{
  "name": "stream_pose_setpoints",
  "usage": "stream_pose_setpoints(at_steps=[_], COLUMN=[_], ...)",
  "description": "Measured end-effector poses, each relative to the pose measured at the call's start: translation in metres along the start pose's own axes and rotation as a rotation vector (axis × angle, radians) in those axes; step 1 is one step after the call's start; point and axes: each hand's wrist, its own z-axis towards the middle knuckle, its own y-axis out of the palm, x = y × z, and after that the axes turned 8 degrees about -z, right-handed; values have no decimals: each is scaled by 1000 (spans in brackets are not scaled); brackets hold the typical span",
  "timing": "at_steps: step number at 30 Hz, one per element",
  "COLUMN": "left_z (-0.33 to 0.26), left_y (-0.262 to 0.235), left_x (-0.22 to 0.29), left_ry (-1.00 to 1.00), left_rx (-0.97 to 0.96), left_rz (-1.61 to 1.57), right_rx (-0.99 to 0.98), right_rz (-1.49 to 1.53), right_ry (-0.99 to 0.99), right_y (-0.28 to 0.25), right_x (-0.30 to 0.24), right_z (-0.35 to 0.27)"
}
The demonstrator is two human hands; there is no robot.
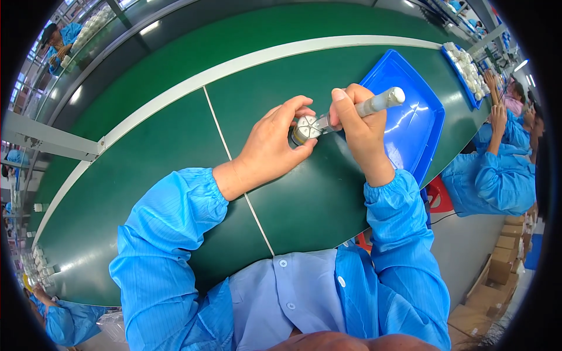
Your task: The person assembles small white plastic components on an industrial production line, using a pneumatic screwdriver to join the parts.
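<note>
Between the thumb and fingers of my left hand point(263, 149) is a small round white part point(307, 128) with dark lines dividing its top into wedges and a darker band around its side. My right hand point(366, 134) is closed around a pen-like tool point(380, 102) with a thick, pale, translucent barrel and a rounded white end. The tool slants down to the left, its clear front end reaching the edge of the round part. Whether its tip touches the top face is too small to tell. Both hands are just above the green tabletop point(310, 199).
A blue tray point(417, 117) lies beside my right hand. Farther right, another blue tray point(466, 75) holds many white parts, near co-workers in blue sleeves. A grey metal post point(52, 137) stands at the left. White parts point(41, 263) sit at the table's left end. Cardboard boxes point(494, 272) line the floor.
</note>
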Motion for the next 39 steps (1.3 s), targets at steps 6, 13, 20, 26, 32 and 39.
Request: stream_pose_setpoints(at_steps=[6, 13, 20, 26, 32, 39], left_z=[4, -5, -1, 1, -3, -1], left_y=[1, 1, -1, 0, 0, -3], left_x=[10, 4, 1, 5, 3, 2], left_ry=[-17, -31, -49, 42, -81, -60], left_rx=[-9, 19, -47, 11, 13, -61], left_rz=[226, 9, -56, 173, 19, -44], right_rx=[-19, 64, 6, -18, 58, 16], right_rz=[-19, 115, 70, -3, 135, 101], right_ry=[16, 56, 40, 52, 76, 74], right_y=[3, -6, -1, 1, -4, -4], right_x=[-1, -6, 1, 2, -5, 0], right_z=[-2, -2, 1, -1, 0, 1])
